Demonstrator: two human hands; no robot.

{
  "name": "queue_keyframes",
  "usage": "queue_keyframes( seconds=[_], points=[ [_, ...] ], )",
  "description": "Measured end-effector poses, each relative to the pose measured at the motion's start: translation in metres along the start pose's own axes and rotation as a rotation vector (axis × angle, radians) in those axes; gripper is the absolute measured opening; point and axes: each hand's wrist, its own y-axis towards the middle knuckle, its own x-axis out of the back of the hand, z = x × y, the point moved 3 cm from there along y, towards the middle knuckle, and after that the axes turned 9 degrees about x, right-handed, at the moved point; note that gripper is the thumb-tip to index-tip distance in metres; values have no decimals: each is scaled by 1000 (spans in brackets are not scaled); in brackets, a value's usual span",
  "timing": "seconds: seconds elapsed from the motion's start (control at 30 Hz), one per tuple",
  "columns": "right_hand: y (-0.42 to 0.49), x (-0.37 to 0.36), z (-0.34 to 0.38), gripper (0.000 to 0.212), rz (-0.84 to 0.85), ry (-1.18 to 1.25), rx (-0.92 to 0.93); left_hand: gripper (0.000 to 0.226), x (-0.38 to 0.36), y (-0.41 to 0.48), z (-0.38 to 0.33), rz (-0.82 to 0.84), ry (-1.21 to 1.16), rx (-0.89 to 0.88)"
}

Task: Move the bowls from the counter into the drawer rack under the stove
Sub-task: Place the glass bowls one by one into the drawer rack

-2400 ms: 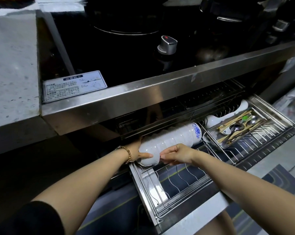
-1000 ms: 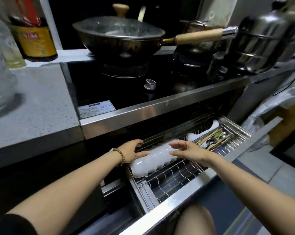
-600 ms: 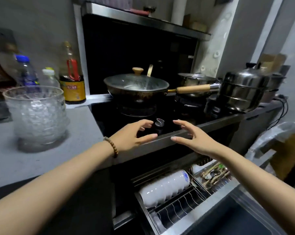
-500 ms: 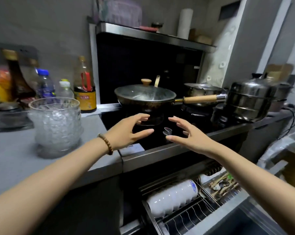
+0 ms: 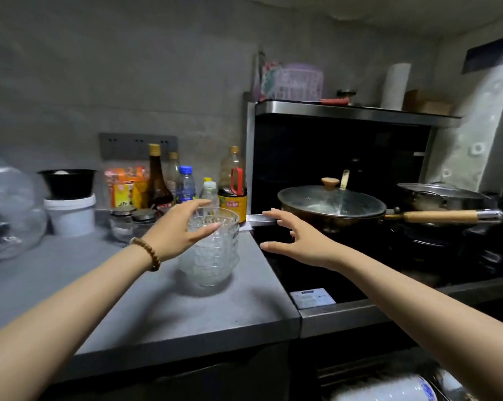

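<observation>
Far on the left, a clear plastic bag [image 5: 4, 209] lies on the gray counter [image 5: 157, 319]. Next to it stands a white bucket [image 5: 70, 215] with a black bowl [image 5: 67, 182] on top. Then comes a row of bottles [image 5: 185, 185] along the wall.

The left hand [image 5: 177, 231] has a bead bracelet [image 5: 148, 253] on its wrist. It is wide open, with the fingers spread like a big letter C. The fingers reach along the far side of the rim of the glass bowls [image 5: 212, 253], and the thumb sticks out in front of them. I cannot tell if the hand touches the glass. It grips nothing.

The glass bowls sit in a stack, one inside the other. They stand upright on the counter, near the edge where the black stove [image 5: 345, 273] begins.

The right hand [image 5: 301, 243] is to the right of the stack and apart from it. It is open too, with the fingers spread and pointing left. It floats over the left side of the stove and holds nothing.

Behind it, a pan [image 5: 331, 205] with a glass lid sits on the stove. Its wooden handle [image 5: 441, 217] points right. A steel pot [image 5: 438, 195] stands farther back on the right.

At the very bottom right, below the stove, white bowls [image 5: 389, 393] lie on their side in a row.
</observation>
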Motion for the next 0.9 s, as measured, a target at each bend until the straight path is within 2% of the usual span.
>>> queue_keyframes(
  seconds=[0.27,0.47,0.7,0.9],
  points=[
    [50,-44,6,71,54,8,42,67,-2,0,55,46,-46,148],
    [75,-63,3,47,40,-40,66,61,-16,9,63,92,-176,185],
    [82,-69,-2,22,-59,-51,47,44,-26,17,66,-15,-316,188],
    [85,-67,-1,22,-83,-26,57,39,-29,17,62,-51,-377,181]
  ],
)
